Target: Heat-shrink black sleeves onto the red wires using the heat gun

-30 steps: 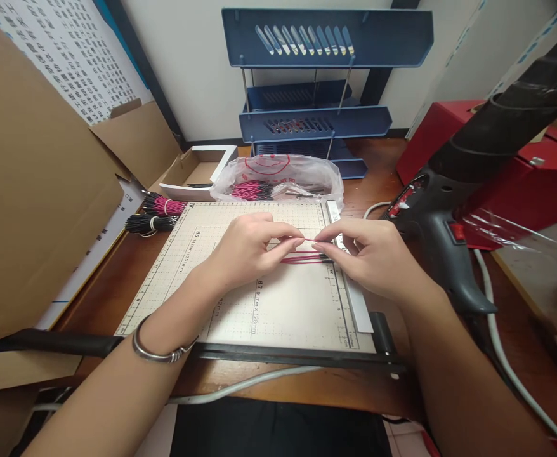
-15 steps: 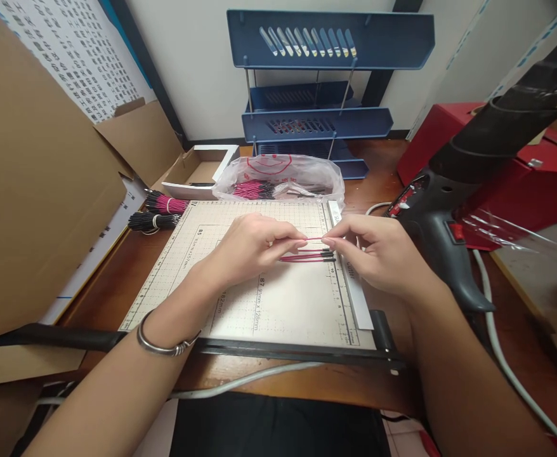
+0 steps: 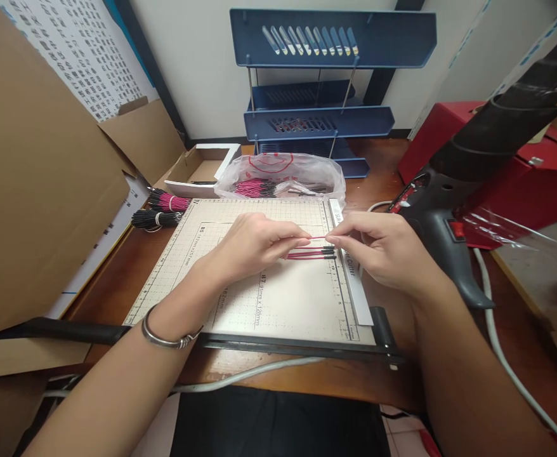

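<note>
Pinching one thin pink wire (image 3: 318, 238) between them, the left hand (image 3: 254, 244) and the right hand (image 3: 378, 251) meet fingertip to fingertip just above the paper cutter (image 3: 259, 304), each closed on an end of that wire with thumb and forefinger while the other fingers curl loosely. Just beneath the held wire, a few more pink wires with black ends (image 3: 313, 255) lie flat on the cutter's gridded board, near its ruler edge on the right. Both forearms come in low from the near edge, and the left wrist wears a metal bangle (image 3: 167, 333). Beyond the board sits a clear plastic bag (image 3: 281, 174) holding more wires, and to its left lie two tied bundles (image 3: 162, 211), one pink and one black. The wooden counter (image 3: 380, 171) also carries a blue stacked tray rack (image 3: 321, 95) against the wall, a black heat gun (image 3: 454, 209) and a red box (image 3: 540, 184) on the right, and cardboard boxes (image 3: 40, 190) on the left.
</note>
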A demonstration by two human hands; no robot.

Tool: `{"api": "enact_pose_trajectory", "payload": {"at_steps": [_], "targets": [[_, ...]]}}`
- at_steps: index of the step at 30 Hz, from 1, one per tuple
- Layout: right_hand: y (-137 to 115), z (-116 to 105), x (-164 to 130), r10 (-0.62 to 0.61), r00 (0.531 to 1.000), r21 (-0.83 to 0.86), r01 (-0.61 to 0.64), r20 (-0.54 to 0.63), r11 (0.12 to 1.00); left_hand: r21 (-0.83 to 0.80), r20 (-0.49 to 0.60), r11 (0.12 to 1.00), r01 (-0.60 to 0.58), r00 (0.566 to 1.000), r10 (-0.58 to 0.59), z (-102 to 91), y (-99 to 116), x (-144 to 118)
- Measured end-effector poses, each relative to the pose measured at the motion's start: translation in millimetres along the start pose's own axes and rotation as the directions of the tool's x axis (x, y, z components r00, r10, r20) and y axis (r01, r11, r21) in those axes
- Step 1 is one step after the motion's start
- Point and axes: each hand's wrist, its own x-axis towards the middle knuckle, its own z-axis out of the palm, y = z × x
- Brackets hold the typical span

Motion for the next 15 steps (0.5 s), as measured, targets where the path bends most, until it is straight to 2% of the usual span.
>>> {"api": "enact_pose_trajectory", "payload": {"at_steps": [15], "targets": [[5.4,-0.3,-0.6,0.036,0.995,0.062,-0.042,0.096,0.997,-0.034,0.132,0.998,0.052,0.990,-0.047,-3.5,5.2,0.6]]}}
